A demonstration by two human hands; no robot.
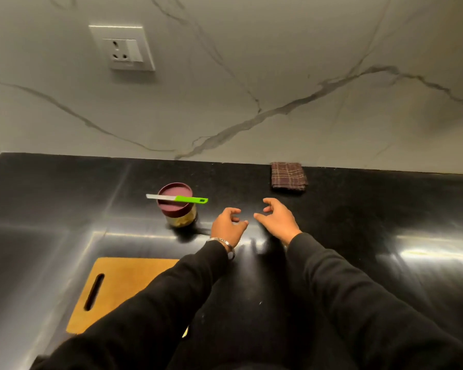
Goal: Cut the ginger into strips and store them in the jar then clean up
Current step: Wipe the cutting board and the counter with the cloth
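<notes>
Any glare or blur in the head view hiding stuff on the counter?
Head view: glare streaks on the black counter; wide-angle bending at the edges; jar contents dim; knife on its lid sharp; both hands slightly soft.

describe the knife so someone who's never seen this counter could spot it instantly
Start at the black countertop under the marble wall, then find the small jar with a maroon lid left of the left hand. The knife lies flat across that lid, overhanging both sides. Its bright green handle and pale blade make it the only vivid-coloured thing here; the cutting board and folded checked cloth are dull.
</notes>
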